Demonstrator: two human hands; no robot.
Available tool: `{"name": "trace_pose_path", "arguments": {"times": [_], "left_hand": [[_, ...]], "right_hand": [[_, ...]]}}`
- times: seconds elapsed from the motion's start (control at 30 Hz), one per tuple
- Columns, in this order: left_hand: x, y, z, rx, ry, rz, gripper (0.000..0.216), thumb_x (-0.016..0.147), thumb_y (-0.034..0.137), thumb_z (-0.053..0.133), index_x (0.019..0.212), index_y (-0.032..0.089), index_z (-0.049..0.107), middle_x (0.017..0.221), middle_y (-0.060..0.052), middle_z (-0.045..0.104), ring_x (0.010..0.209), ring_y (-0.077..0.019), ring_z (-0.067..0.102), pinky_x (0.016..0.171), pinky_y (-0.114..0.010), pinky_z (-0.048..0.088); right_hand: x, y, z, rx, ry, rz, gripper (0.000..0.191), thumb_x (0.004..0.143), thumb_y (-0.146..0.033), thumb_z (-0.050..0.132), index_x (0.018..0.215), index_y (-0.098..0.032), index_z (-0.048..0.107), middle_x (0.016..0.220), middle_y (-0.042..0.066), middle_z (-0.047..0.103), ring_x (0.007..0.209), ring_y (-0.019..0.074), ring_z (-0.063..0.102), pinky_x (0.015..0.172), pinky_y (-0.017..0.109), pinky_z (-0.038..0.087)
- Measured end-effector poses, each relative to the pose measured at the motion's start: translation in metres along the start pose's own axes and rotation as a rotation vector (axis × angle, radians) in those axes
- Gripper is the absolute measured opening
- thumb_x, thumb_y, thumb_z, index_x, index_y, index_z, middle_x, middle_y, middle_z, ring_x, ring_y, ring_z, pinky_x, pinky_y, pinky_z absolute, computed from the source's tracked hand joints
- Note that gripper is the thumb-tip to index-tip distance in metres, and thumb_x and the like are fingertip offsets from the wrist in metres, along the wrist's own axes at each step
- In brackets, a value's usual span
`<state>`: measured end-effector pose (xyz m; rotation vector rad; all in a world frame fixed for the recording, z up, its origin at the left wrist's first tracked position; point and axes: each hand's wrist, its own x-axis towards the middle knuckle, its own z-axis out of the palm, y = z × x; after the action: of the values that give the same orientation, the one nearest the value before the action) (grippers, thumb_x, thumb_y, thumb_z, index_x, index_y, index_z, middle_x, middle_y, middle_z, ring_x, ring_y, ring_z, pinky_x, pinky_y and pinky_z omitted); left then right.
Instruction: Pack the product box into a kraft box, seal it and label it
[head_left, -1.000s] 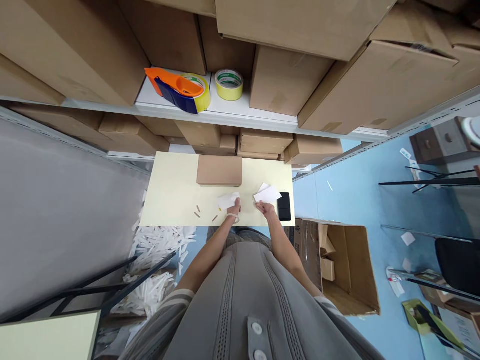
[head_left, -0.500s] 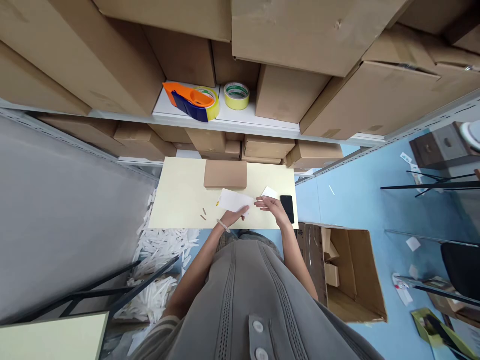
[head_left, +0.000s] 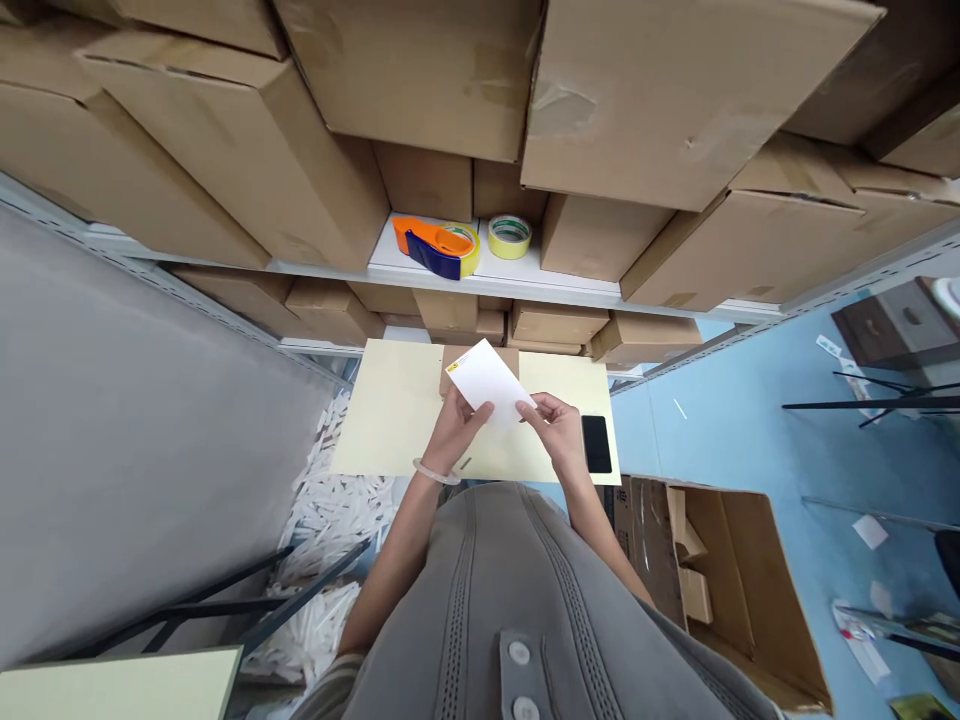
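Note:
Both my hands hold up a white rectangular sheet with a small yellow mark at its far left corner, above the pale yellow table. My left hand grips its near left edge, thumb on top. My right hand pinches its right corner. A small brown cardboard box on the table is mostly hidden behind the sheet. A black phone lies on the table just right of my right hand.
A shelf behind the table carries an orange and blue tape dispenser, a yellow tape roll and many cardboard boxes. An open carton stands on the blue floor at right. White paper strips litter the floor at left.
Both hands have lifted the white sheet off the table and raised it toward the camera; my right hand left the small white papers by the phone and took the sheet's right corner.

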<state>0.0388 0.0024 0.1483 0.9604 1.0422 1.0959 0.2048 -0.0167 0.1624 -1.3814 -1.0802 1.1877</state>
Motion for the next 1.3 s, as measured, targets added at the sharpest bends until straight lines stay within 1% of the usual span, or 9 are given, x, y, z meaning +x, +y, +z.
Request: {"name": "trace_pose_path", "arguments": {"times": [0.13,0.2,0.27,0.37,0.57,0.73,0.97,1.17,1.3], "left_hand": [[-0.006,0.021,-0.009,0.041,0.154,0.038,0.053,0.07,0.043,0.074,0.111,0.016,0.055,0.109,-0.012,0.067,0.099,-0.0259,0.064,0.081,-0.039,0.052],[-0.008,0.029,-0.016,0.042,0.206,0.073,0.05,0.071,0.042,0.074,0.109,0.016,0.057,0.109,-0.011,0.068,0.099,-0.0261,0.064,0.081,-0.039,0.052],[-0.01,0.035,-0.022,0.044,0.233,0.102,0.05,0.071,0.041,0.074,0.11,0.016,0.057,0.11,-0.011,0.068,0.1,-0.0259,0.064,0.082,-0.038,0.052],[-0.012,0.04,-0.028,0.053,0.244,0.128,0.05,0.072,0.04,0.074,0.112,0.016,0.056,0.111,-0.011,0.067,0.101,-0.0255,0.064,0.083,-0.038,0.052],[-0.016,0.042,-0.033,0.061,0.248,0.115,0.051,0.071,0.04,0.074,0.112,0.016,0.055,0.111,-0.011,0.067,0.101,-0.0255,0.063,0.082,-0.037,0.052],[-0.017,0.044,-0.036,0.083,0.254,0.114,0.051,0.071,0.04,0.074,0.113,0.016,0.055,0.111,-0.011,0.067,0.101,-0.0255,0.063,0.082,-0.036,0.052],[-0.018,0.046,-0.035,0.075,0.248,0.089,0.053,0.07,0.043,0.074,0.112,0.017,0.055,0.111,-0.011,0.067,0.1,-0.026,0.064,0.079,-0.036,0.052],[-0.018,0.046,-0.035,0.074,0.241,0.087,0.055,0.07,0.043,0.074,0.113,0.016,0.054,0.111,-0.011,0.067,0.1,-0.0259,0.063,0.079,-0.035,0.052],[-0.018,0.045,-0.036,0.078,0.253,0.08,0.054,0.071,0.043,0.073,0.114,0.016,0.054,0.11,-0.011,0.067,0.099,-0.0253,0.063,0.079,-0.035,0.052]], "right_hand": [[-0.003,-0.012,0.022,0.016,-0.11,-0.03,0.027,0.074,-0.047,0.071,0.083,-0.021,0.069,0.068,0.001,0.068,0.065,0.0165,0.062,0.067,0.029,0.048],[-0.004,-0.018,0.026,0.068,-0.156,-0.012,0.028,0.077,-0.046,0.069,0.09,-0.022,0.068,0.072,0.002,0.07,0.069,0.0166,0.063,0.071,0.03,0.049],[-0.006,-0.023,0.027,0.097,-0.181,-0.011,0.027,0.08,-0.045,0.067,0.092,-0.021,0.067,0.079,0.004,0.072,0.073,0.0169,0.064,0.075,0.031,0.05],[-0.008,-0.029,0.028,0.082,-0.196,-0.033,0.024,0.081,-0.044,0.066,0.087,-0.021,0.067,0.084,0.006,0.073,0.076,0.0173,0.063,0.078,0.032,0.049],[-0.009,-0.033,0.035,0.052,-0.209,-0.056,0.024,0.081,-0.044,0.066,0.084,-0.02,0.067,0.08,0.005,0.072,0.074,0.0168,0.061,0.077,0.032,0.049],[-0.009,-0.035,0.037,0.028,-0.205,-0.056,0.026,0.082,-0.047,0.064,0.084,-0.021,0.067,0.082,0.006,0.072,0.076,0.0175,0.062,0.078,0.033,0.049],[-0.008,-0.036,0.036,0.013,-0.223,-0.046,0.028,0.081,-0.048,0.064,0.086,-0.021,0.066,0.081,0.006,0.072,0.075,0.0183,0.062,0.077,0.034,0.05],[-0.008,-0.036,0.036,0.053,-0.263,-0.049,0.025,0.082,-0.045,0.064,0.083,-0.02,0.064,0.073,0.004,0.07,0.071,0.0166,0.061,0.077,0.033,0.048],[-0.008,-0.036,0.036,0.053,-0.255,-0.053,0.024,0.082,-0.044,0.064,0.082,-0.02,0.065,0.074,0.004,0.07,0.071,0.0167,0.061,0.077,0.032,0.048]]}}
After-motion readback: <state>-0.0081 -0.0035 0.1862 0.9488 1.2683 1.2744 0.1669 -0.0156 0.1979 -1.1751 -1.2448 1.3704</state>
